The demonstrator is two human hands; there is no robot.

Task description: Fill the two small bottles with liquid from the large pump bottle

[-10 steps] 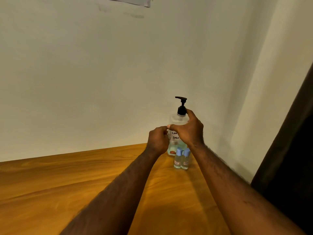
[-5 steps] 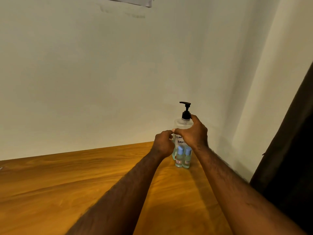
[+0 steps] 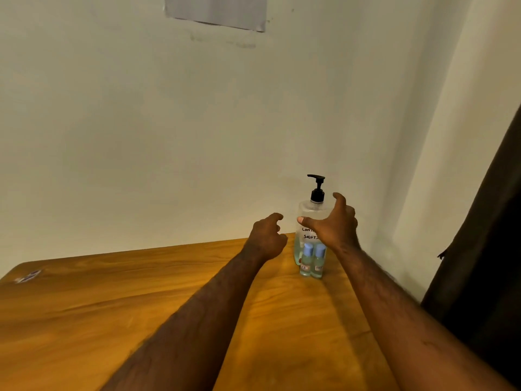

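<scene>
Pump bottle and its two small companions stand on a wide wooden tabletop, pushed to the far right corner where it meets the pale wall — probably parked there out of the way, which would explain why both arms stretch fully forward to reach them. It stands upright, clear-walled, with pale liquid in its lower part and handwritten lettering on the front; its black pump head points left.

The right hand is spread wide at the bottle's shoulder, thumb across the front and fingers toward the right side, shaped to take the body. I cannot tell whether it touches. The left hand hangs just left of the bottle, apart from it, fingers loosely curled and holding nothing — likely ready to steady or to take a small bottle.

The small bottles stand side by side, touching, just in front of the big one. Their blue caps are on, so filling has not begun; the caps must come off first.
</scene>
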